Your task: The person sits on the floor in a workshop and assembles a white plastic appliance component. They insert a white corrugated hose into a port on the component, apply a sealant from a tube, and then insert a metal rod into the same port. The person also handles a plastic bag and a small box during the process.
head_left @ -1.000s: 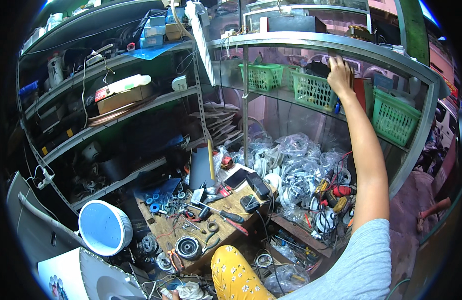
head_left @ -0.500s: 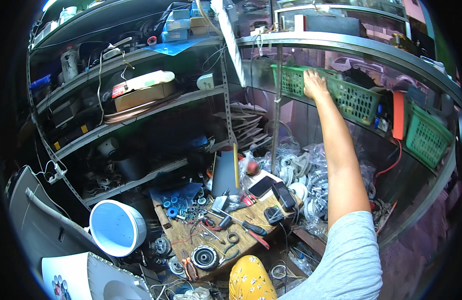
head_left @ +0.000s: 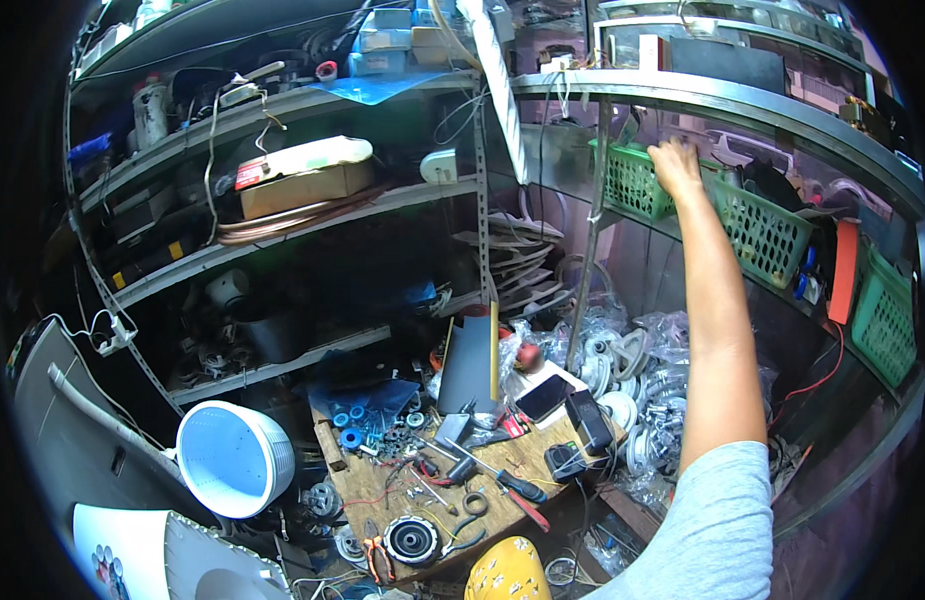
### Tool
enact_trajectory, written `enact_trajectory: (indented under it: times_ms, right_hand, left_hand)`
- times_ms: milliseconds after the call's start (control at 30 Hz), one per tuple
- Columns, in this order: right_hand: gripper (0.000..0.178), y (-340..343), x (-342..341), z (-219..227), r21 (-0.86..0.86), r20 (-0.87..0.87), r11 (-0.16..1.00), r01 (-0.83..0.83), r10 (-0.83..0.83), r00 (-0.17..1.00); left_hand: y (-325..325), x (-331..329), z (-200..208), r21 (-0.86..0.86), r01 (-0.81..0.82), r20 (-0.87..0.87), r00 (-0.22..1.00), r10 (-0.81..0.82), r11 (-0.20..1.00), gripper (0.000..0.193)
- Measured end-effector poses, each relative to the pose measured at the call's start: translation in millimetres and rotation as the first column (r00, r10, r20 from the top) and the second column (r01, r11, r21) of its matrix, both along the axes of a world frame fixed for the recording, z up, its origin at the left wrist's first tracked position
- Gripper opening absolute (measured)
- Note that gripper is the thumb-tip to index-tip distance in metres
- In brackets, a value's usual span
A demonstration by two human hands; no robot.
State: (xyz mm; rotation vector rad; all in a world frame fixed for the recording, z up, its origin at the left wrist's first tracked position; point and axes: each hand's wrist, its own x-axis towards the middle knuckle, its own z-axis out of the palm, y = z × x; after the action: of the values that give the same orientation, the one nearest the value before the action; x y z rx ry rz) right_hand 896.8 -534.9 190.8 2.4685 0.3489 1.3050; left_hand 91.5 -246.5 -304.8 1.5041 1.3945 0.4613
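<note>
My right arm reaches far out to the upper right, and my right hand (head_left: pixel 677 168) is raised over the rim of a green plastic basket (head_left: pixel 635 183) on a shelf. Its fingers are bent and drawn together; whatever they may hold is too small or hidden to name. A second green basket (head_left: pixel 763 236), with dark items in it, stands just right of my wrist. My left hand is out of view. Below the arm is a wooden bench (head_left: pixel 533 456) bearing a screwdriver (head_left: pixel 521 486), orange-handled pliers (head_left: pixel 379 552) and a round black part with a pale rim (head_left: pixel 413 540).
Bagged pale plastic parts (head_left: pixel 643 370) are heaped behind the bench. A metal post (head_left: pixel 589 240) rises left of the first basket. An orange panel (head_left: pixel 843 270) and another green basket (head_left: pixel 885 318) are farther right. A white tub (head_left: pixel 233 460) stands left of the bench.
My right hand has lifted a little from the basket's rim, and its fingers have curled together. The whole view has shifted, so the shelves and baskets sit farther right.
</note>
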Motion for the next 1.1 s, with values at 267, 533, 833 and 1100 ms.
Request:
enact_trajectory:
  times_ms: [267,533,833,1100]
  right_hand:
    - [0.03,1,-42,44,0.162,-0.274,0.965,0.205,-0.156,0.949]
    - [0.059,41,30,26,0.491,-0.35,0.87,0.047,0.148,0.925]
    - [0.063,62,44,41,0.553,-0.579,0.76,0.342,0.056,0.813]
    - [0.064,21,78,43,0.842,-0.231,0.536,-0.066,0.467,0.854]
  left_hand:
    - [10,9,-3,0.048,-0.02,-0.139,0.99,0.026,0.999,0.068]
    - [12,6,-3,0.032,-0.046,-0.14,0.989,0.05,0.998,0.072]
    - [7,-11,-14,0.018,-0.142,-0.17,0.975,0.143,0.99,0.077]
    - [7,7,-14,-0.091,-0.051,0.068,0.996,0.057,0.995,0.074]
